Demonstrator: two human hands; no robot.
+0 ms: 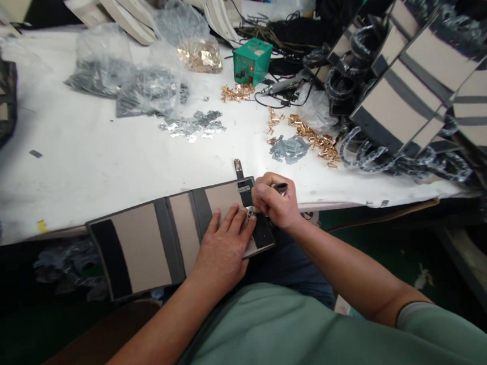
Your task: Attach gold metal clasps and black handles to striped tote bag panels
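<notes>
A long beige panel with grey and black bands (142, 248) lies across the table's front edge and overhangs toward my lap. My left hand (224, 249) rests flat on its right part, fingers spread, the fingertips beside a small metal plate (250, 211) on the black end band. My right hand (276, 201) is closed around a slim black pen-like tool (280, 188), whose tip is hidden by my fingers near that plate. Another metal plate (244, 188) sits higher on the same band. A short black strap with a metal fitting (237, 166) sticks out past the panel's far edge.
Loose silver plates (196, 125), grey plates (289, 149) and gold clips (314, 136) lie on the white table. Behind them are plastic bags of parts (145, 89), a green box (253, 59) and a corded tool (284, 84). Beige-and-grey panels (410, 94) are piled at right.
</notes>
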